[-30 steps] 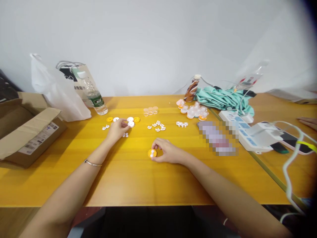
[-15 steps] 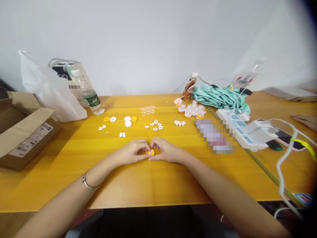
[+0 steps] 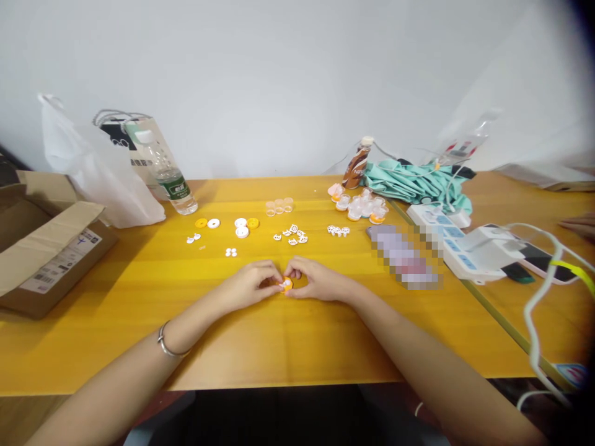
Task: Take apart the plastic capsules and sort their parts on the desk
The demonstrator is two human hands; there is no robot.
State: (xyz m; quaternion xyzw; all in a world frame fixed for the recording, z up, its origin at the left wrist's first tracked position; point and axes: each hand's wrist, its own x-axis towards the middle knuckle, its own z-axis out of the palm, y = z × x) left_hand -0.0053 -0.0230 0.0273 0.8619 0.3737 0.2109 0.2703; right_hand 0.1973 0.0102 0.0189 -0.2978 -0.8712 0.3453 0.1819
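Between the fingertips of both hands is a small round orange piece with white on top (image 3: 287, 285). My left hand (image 3: 255, 282) pinches it from the left, and my right hand (image 3: 316, 280) grips it from the right. Just beyond the hands lie several small white cut-out pieces (image 3: 292, 233), with a second group of white pieces (image 3: 338, 230) to their right. White and orange discs (image 3: 242, 230) rest farther left, near several tiny white buttons (image 3: 231, 252). Behind them stand clear round caps (image 3: 279, 206).
Assembled clear-topped pieces (image 3: 367, 205) sit before a brown drink bottle (image 3: 357, 162). Rightward are a pixelated flat object (image 3: 404, 257), a power strip (image 3: 453, 241), green cloth (image 3: 413, 181) and another person's hand (image 3: 579, 226). Leftward are a cardboard box (image 3: 51, 248) and a water bottle (image 3: 174, 186).
The orange piece has shifted slightly right and shows more of its top between the fingers. Both hands stay nearly in place. The other person's hand at the right edge has moved a little.
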